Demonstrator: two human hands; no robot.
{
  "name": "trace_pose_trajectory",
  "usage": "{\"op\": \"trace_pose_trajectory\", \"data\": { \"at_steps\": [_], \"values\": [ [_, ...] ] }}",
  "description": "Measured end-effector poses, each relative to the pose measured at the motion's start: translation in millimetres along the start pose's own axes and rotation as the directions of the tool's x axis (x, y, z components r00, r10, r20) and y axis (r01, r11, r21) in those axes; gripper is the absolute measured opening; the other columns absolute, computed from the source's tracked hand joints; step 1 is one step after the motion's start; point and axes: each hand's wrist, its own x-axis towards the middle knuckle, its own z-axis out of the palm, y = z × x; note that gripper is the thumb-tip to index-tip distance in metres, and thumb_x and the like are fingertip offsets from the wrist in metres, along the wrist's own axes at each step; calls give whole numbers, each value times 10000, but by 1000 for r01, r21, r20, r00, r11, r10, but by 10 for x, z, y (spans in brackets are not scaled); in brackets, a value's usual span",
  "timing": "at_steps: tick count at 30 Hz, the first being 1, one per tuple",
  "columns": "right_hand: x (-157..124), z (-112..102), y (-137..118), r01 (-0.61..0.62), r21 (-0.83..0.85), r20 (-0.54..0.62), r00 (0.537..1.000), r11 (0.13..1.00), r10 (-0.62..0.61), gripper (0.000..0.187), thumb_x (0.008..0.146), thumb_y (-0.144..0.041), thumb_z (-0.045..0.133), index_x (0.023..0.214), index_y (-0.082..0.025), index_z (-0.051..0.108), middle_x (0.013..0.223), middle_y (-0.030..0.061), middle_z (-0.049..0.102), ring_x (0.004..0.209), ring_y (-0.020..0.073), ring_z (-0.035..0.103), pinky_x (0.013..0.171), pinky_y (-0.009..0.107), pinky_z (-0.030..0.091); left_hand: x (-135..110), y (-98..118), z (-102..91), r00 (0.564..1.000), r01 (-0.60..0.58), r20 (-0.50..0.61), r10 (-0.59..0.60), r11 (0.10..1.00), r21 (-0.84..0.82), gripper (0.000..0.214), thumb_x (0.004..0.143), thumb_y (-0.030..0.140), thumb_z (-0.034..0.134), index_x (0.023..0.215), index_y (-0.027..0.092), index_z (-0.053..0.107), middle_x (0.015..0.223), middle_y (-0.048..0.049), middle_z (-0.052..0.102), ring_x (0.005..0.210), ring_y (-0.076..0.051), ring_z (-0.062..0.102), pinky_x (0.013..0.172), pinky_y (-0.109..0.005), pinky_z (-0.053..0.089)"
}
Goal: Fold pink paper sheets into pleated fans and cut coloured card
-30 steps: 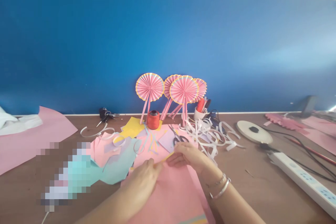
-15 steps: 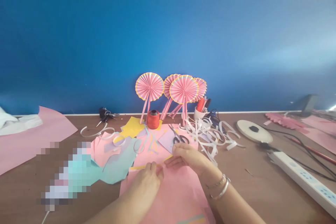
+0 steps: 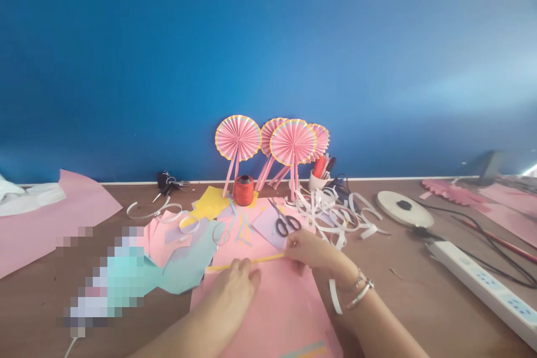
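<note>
A narrow yellow paper strip (image 3: 245, 262) lies across a pink paper sheet (image 3: 260, 307) on a brown table (image 3: 403, 302). The person's right hand (image 3: 312, 251) grasps the strip's right end, pinching it. The left hand (image 3: 232, 285) is curled over the strip's middle and touches it, though whether it grips cannot be told. Just beyond are black-handled scissors (image 3: 285, 225) on lilac paper (image 3: 266, 226), a tangle of white paper strips (image 3: 331, 212), and a red thread spool (image 3: 244, 190) before pink paper fans (image 3: 238, 137) propped against a blue wall (image 3: 168, 67).

Left hand (image 3: 230, 296) and right hand (image 3: 314, 254) seemingly hold a yellow paper strip (image 3: 247, 262).
</note>
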Motion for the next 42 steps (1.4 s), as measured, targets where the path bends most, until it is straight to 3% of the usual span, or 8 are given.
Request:
{"op": "trace_pose_trajectory", "data": {
  "at_steps": [8, 14, 23, 30, 36, 39, 42],
  "values": [
    [34, 42, 12, -6, -118, -55, 998, 993, -1, 137, 659, -163, 506, 529, -191, 472, 464, -12, 601, 428, 123, 583, 480, 207, 417, -25, 4, -9, 1000, -8, 19, 6, 989, 147, 365, 664, 127, 578, 1023, 183, 536, 911, -99, 533, 935, -304, 479, 850, -426, 366],
    [13, 65, -24, -25, -169, -97, 995, 985, 9, 150, 640, -163, 497, 494, -191, 477, 434, -8, 580, 479, 130, 592, 514, 208, 418, -36, 10, -48, 1000, -27, 9, 26, 992, 125, 331, 712, 212, 562, 1039, 243, 531, 931, -92, 537, 942, -299, 480, 812, -398, 385],
    [37, 93, -36, -53, -242, -122, 992, 969, 24, 131, 578, -129, 482, 463, -191, 477, 434, 11, 580, 522, 149, 584, 499, 221, 391, -36, 26, -65, 1000, 20, 7, -22, 975, 220, 427, 642, 55, 510, 1042, 204, 525, 923, -89, 550, 905, -264, 502, 785, -360, 401],
    [44, 95, -59, -57, -288, -129, 991, 956, 20, 153, 543, -98, 482, 420, -185, 458, 440, 17, 575, 513, 136, 552, 490, 219, 369, -12, 34, -70, 999, 7, 37, -16, 971, 237, 438, 639, 25, 497, 1040, 197, 530, 942, -91, 551, 882, -261, 505, 729, -345, 415],
    [4, 106, -154, -147, -382, -215, 974, 913, 67, 173, 534, -81, 517, 427, -192, 437, 460, 36, 580, 544, 172, 571, 472, 243, 341, -16, 46, -83, 999, 42, 14, -46, 982, 184, 420, 663, 3, 439, 1014, 203, 554, 915, -86, 568, 873, -262, 523, 716, -349, 418],
    [-7, 89, -129, -165, -343, -261, 962, 925, 75, 171, 538, -92, 533, 500, -204, 410, 460, 20, 588, 522, 177, 587, 474, 246, 358, -17, 69, -171, 998, 19, 53, -30, 981, 191, 428, 665, -15, 432, 1003, 205, 575, 977, -92, 590, 846, -259, 543, 685, -353, 425],
    [17, 39, -26, -138, -180, -178, 978, 974, 106, 147, 573, -114, 534, 570, -209, 422, 440, -4, 586, 467, 164, 598, 470, 234, 395, -22, 71, -231, 997, -69, 57, 59, 979, 192, 416, 681, -19, 455, 1006, 205, 589, 1196, -101, 554, 890, -265, 554, 721, -373, 430]
  ]
}}
